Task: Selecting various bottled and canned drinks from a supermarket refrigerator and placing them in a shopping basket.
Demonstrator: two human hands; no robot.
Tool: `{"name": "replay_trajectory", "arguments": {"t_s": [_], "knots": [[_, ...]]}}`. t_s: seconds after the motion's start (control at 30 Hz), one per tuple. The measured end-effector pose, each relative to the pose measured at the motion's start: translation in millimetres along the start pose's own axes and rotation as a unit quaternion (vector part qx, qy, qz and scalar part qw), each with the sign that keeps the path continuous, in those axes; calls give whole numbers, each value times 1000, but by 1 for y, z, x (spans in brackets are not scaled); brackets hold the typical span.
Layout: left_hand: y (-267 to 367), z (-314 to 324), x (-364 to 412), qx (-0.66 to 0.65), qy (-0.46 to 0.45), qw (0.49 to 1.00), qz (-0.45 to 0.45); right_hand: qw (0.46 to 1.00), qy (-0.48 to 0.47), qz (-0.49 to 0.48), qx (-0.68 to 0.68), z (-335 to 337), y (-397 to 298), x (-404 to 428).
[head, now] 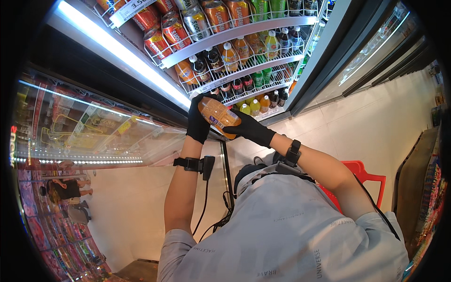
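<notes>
Both my hands wear black gloves and hold one plastic bottle of orange drink (219,116) in front of the open drinks fridge. My left hand (199,120) grips its upper left end, partly hiding the neck and cap. My right hand (251,128) holds the lower right end, thumb along its side. The bottle lies tilted, its printed label facing up. Beyond it, wire shelves carry soda cans (195,23) above and rows of bottles below, among them an orange bottle (229,56) and dark cola bottles (213,58). Yellow-green bottles (254,106) stand on the lowest level.
A glass fridge door (105,130) stands open at the left, reflecting shelves and people. The fridge's dark frame (317,60) runs down the right. A red plastic basket (356,169) is beside my right arm. Cables (222,222) hang by my left arm. Pale floor tiles (370,130) extend rightward.
</notes>
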State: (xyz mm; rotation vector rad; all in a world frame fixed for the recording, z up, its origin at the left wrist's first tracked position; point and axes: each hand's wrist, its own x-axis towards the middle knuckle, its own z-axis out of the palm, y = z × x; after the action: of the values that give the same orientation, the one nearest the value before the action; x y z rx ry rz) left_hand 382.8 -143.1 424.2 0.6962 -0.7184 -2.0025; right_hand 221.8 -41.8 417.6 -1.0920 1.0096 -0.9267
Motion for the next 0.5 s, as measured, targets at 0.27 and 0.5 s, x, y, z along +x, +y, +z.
{"name": "replay_trajectory", "arguments": {"t_s": [0.27, 0.5], "knots": [[-62, -25, 31, 40, 87, 991, -98, 981, 50, 144, 119, -29, 36, 0], [-93, -13, 77, 269, -6, 961, -59, 959, 150, 138, 196, -66, 40, -3]]}}
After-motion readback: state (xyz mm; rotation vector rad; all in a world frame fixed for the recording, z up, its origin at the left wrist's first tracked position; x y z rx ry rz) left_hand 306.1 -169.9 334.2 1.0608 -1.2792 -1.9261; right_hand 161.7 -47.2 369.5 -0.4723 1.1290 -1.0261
